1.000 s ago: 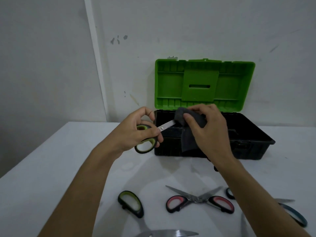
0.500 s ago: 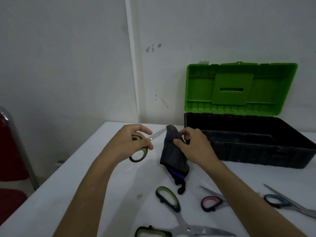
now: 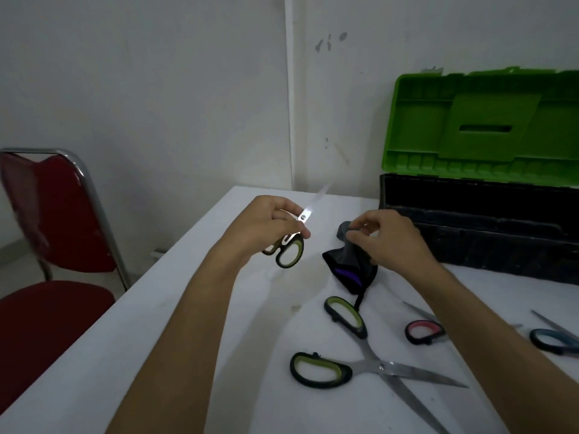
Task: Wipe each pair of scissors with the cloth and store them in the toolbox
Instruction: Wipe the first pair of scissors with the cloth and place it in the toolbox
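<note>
The left hand grips the green-handled scissors above the table, blades up and clear of the cloth. The right hand pinches the dark cloth. Fold cloth over the blades; wipe pivot to tip, then store in the open toolbox.

dim, flat light | glare on raised blade | motion blur | wide-angle edge bending
</note>
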`<state>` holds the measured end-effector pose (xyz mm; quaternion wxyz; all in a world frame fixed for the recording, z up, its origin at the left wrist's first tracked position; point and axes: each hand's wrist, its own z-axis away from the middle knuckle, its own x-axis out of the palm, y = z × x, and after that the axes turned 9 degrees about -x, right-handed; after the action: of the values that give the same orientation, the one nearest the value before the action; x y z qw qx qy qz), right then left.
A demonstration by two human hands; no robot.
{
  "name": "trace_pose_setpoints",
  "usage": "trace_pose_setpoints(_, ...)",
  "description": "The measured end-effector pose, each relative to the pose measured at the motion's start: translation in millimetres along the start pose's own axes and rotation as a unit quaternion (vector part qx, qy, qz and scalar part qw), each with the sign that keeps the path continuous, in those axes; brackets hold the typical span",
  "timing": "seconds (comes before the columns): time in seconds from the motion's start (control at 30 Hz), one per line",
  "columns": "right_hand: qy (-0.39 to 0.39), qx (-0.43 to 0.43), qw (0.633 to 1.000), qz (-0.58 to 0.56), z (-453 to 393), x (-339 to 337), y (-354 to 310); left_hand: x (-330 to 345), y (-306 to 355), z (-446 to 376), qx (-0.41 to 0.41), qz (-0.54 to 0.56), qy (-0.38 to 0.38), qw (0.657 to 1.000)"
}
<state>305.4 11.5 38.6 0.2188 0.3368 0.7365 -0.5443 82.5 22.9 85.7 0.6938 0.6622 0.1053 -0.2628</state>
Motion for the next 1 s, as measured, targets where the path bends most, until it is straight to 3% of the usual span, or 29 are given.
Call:
trace_pose_setpoints(0.1, -0.008, -0.044, 0.999, 0.009, 6, -5, -10, 3, 8, -4, 0.014, 0.071, 0.012, 0.997)
trace_pose_setpoints(0.23, -0.078, -0.053, 0.984, -0.154, 13, -19, -30, 17, 29, -9, 0.046, 0.175, -0.005, 0.983)
trace_pose_setpoints(0.33, -0.028, -0.044, 0.978, -0.201, 13, -36, -27, 34, 42, -20, 0.064, 0.202, -0.001, 0.977)
trace_pose_setpoints(0.5, 0.096, -0.038, 0.984, -0.142, 7, -76, 1, 61, 51, -46, 0.109, 0.085, 0.063, 0.988)
trace_pose_setpoints(0.67, 0.131, 0.019, 0.983, -0.124, -8, -118, 40, 95, 59, -77, 0.168, 0.024, 0.101, 0.980)
trace_pose_setpoints(0.83, 0.096, 0.082, 0.992, -0.027, -46, -139, 91, 130, 67, -117, 0.229, -0.130, 0.103, 0.959)
trace_pose_setpoints(1.0, 0.006, 0.132, 0.990, 0.042, -78, -124, 131, 160, 70, -138, 0.321, -0.316, 0.110, 0.886)
